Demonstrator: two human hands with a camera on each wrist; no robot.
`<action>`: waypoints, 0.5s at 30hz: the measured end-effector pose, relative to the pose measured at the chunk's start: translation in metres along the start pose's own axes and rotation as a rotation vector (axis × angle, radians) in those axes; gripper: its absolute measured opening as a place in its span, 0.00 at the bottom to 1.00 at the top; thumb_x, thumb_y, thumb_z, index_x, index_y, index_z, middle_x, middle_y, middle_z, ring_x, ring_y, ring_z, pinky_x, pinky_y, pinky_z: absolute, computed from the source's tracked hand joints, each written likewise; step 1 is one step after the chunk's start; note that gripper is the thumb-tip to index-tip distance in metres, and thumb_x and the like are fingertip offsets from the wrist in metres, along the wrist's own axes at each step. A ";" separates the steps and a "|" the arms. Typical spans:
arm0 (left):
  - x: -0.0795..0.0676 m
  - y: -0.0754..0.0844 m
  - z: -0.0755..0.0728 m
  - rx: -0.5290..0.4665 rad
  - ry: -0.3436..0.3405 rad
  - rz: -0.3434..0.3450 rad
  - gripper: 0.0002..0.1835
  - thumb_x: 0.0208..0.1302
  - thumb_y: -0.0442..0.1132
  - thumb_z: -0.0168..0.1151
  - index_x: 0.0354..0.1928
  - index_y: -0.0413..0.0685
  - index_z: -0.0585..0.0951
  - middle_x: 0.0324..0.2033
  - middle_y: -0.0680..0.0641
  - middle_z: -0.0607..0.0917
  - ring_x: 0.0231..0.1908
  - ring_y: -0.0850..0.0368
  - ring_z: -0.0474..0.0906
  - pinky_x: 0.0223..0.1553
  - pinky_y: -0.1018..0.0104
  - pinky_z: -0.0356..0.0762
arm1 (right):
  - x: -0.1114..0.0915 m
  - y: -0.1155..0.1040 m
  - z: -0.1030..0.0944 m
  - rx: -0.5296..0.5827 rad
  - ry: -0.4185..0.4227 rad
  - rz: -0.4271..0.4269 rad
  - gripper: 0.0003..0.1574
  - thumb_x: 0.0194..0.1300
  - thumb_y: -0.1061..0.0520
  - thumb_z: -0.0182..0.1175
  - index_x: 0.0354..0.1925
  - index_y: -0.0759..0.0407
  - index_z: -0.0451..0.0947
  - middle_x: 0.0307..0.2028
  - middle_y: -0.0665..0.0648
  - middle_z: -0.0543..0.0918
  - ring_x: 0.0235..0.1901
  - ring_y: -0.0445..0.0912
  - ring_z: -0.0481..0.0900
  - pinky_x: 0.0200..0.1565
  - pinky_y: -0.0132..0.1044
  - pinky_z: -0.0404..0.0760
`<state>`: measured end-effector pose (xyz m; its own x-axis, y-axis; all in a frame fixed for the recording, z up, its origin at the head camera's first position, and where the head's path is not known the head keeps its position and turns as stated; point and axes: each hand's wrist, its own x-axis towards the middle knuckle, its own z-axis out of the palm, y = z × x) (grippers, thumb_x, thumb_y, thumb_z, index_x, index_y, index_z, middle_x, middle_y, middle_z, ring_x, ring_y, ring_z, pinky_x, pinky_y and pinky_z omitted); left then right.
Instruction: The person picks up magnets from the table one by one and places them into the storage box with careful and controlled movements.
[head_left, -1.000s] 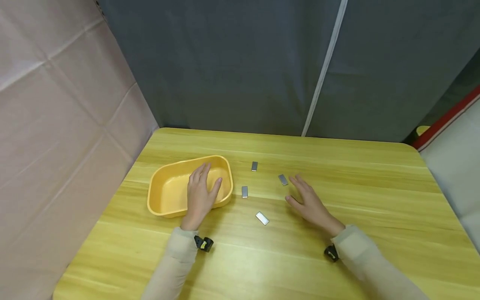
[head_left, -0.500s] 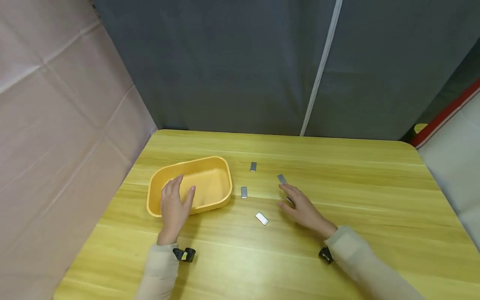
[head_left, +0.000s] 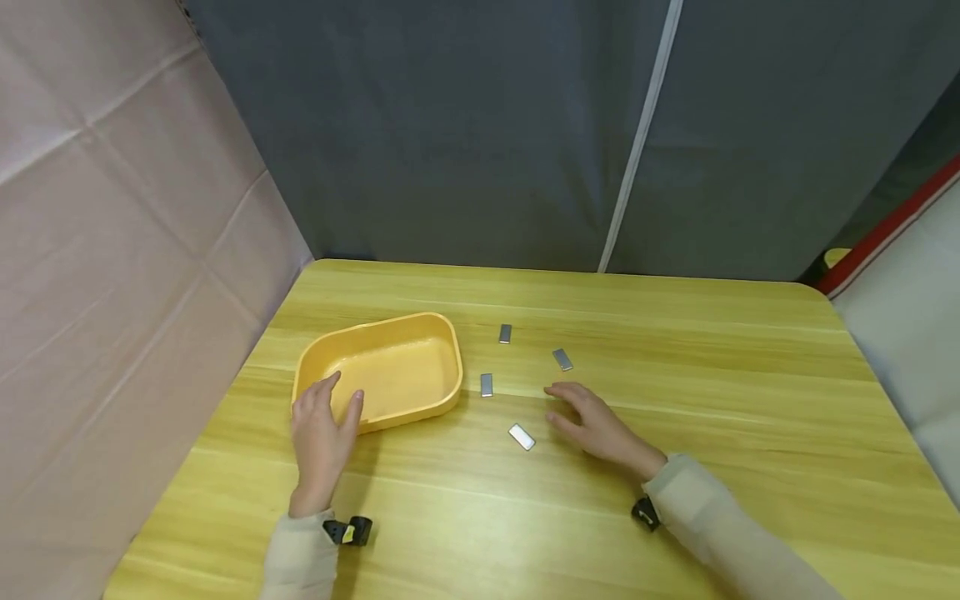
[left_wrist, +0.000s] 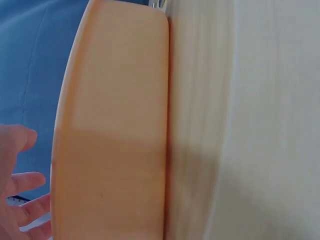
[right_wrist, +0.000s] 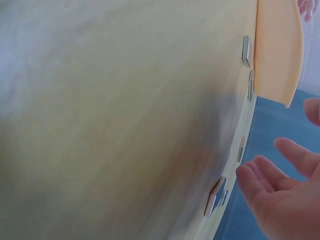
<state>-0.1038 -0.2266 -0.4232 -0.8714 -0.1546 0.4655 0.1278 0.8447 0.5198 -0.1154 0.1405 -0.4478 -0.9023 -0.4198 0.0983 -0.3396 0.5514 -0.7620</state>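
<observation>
Since half a second ago, the left hand (head_left: 318,442) has drawn back toward eight o'clock to the tub's near corner, and the right hand (head_left: 596,429) has dipped toward between seven and eight, baring a block its fingertips overlapped.

A dark grey curtain (head_left: 450,125) hangs at twelve o'clock, behind the wood-grain worktop (head_left: 480,533), with a pale pinkish sheet (head_left: 135,292) at nine. On the worktop sits a rounded yellow-orange tub (head_left: 405,375), upright, between nine and ten o'clock from the right hand.

Left hand: between seven and eight o'clock from the tub, fingers loosely extended, thumb well apart, grip holding nothing; whether the fingers touch the rim I cannot tell. Right hand: palm down over the worktop, fingers slightly bent, thumb spread away, grip also loose and without a hold.

Each wrist carries a small black camera, the left one (head_left: 348,531) and the right one (head_left: 645,514).

Smallest are the flat rectangular metallic blocks, all lying apart on the worktop. From the right hand, a bright block (head_left: 522,437) lies at nine o'clock, a grey block (head_left: 487,385) between nine and ten, a far block (head_left: 505,333) between ten and eleven, and a tilted block (head_left: 562,359) at eleven, just beyond the fingertips. A fifth block (right_wrist: 215,197) shows near the fingers in the right wrist view; in the head view the hand hides it.
</observation>
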 end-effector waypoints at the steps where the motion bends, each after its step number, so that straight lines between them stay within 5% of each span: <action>1: -0.001 -0.002 -0.001 0.002 0.006 -0.006 0.26 0.55 0.43 0.59 0.53 0.34 0.71 0.48 0.33 0.72 0.50 0.35 0.61 0.48 0.42 0.56 | 0.000 0.000 0.001 -0.002 -0.003 0.001 0.27 0.62 0.53 0.53 0.56 0.66 0.66 0.56 0.66 0.65 0.57 0.59 0.62 0.54 0.53 0.61; 15: -0.009 -0.023 -0.012 -0.008 0.089 -0.082 0.22 0.55 0.36 0.58 0.50 0.31 0.72 0.45 0.30 0.71 0.46 0.34 0.63 0.43 0.45 0.60 | 0.000 0.000 0.006 0.023 0.019 -0.003 0.24 0.61 0.54 0.54 0.52 0.68 0.70 0.51 0.64 0.69 0.51 0.56 0.68 0.51 0.50 0.67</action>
<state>-0.0935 -0.2511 -0.4308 -0.8335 -0.2681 0.4831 0.0620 0.8235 0.5640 -0.1139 0.1359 -0.4516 -0.9061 -0.4077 0.1127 -0.3366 0.5335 -0.7759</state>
